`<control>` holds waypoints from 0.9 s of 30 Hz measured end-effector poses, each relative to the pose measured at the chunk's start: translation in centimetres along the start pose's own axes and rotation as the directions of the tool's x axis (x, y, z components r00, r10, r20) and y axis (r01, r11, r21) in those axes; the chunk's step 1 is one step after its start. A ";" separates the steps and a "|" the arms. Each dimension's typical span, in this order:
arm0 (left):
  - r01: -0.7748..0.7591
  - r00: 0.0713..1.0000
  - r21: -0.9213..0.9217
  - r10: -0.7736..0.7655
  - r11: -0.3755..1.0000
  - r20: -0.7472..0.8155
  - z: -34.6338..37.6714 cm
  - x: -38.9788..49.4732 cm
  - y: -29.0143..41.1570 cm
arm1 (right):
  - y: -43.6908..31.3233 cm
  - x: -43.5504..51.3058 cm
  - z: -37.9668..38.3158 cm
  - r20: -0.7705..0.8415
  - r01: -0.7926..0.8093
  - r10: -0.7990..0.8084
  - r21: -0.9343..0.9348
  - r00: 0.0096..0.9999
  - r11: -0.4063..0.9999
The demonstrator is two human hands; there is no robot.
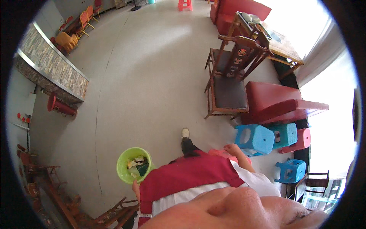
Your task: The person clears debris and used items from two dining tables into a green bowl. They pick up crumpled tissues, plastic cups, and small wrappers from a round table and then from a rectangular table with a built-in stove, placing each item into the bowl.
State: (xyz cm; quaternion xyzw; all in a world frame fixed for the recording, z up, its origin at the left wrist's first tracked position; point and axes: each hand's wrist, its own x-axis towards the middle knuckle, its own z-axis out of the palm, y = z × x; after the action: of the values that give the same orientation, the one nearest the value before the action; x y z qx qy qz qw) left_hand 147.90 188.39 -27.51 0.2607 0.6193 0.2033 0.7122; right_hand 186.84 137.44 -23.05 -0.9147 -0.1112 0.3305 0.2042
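My left hand (135, 186) grips the near rim of a lime-green plastic bin (121, 169). Inside the bin lie crumpled pale scraps (135, 162) and a dark green piece of waste (142, 169). My right hand (233, 149) hangs with bent fingers in front of a pink plastic stool (218, 152); whether it touches the stool cannot be made out. Close to this hand is a blue plastic stool (258, 140). A dark red apron (188, 179) over my body hides part of the pink stool.
Dark wooden chairs (230, 93) and a red sofa seat (274, 100) stand right. Dishes sit on a wooden table (286, 51) behind them. Several more plastic stools (286, 134) line the window side. A stone-clad partition (57, 57) and wooden furniture (54, 191) are left.
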 end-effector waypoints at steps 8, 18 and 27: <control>-0.011 0.996 -0.035 0.008 0.999 -0.087 15.7 6.5 7.9 | -11.0 18.4 -9.7 -0.144 0.100 -0.093 0.039 0.985 0.994; -0.002 0.974 -0.132 -0.028 0.991 -0.225 28.3 18.4 16.2 | -28.6 38.7 -19.8 -0.045 0.360 -0.357 0.140 0.933 0.922; 0.039 0.976 -0.104 -0.060 0.994 -0.208 44.2 32.8 27.5 | -27.6 48.9 -20.4 0.081 -0.082 0.063 0.273 0.995 0.959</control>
State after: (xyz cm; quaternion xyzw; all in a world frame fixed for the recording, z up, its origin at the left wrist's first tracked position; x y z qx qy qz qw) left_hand 197.43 224.66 -31.55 0.1864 0.6867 0.2426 0.6594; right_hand 235.19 172.45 -23.86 -0.8684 -0.0378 0.3826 0.3132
